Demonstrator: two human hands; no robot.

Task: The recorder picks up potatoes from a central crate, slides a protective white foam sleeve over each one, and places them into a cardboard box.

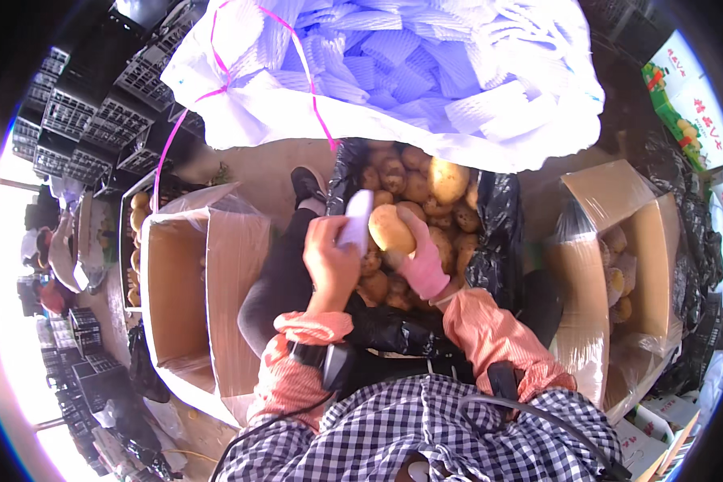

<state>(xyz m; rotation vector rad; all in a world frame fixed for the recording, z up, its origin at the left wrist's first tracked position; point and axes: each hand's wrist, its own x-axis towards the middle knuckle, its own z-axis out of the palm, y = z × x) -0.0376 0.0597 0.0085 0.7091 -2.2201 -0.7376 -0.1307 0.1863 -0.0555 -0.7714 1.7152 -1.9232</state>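
Observation:
My left hand (331,256) grips a white foam net sleeve (358,220), held upright and slightly blurred. Close to its right, a yellow potato (391,229) is in my right hand (420,256), which wears a pink glove. Sleeve and potato appear to be apart. Both hands are over a container lined with black plastic (499,229) and filled with potatoes (397,181). Beyond it, a big white sack (391,129) holds a heap of foam net sleeves (391,60).
An open cardboard box (178,295) stands at my left; another open box (638,289), at my right, contains potatoes, some in foam nets. Stacked black crates (90,114) line the far left. A pink string (304,66) hangs over the sack. Printed cartons (690,108) stand far right.

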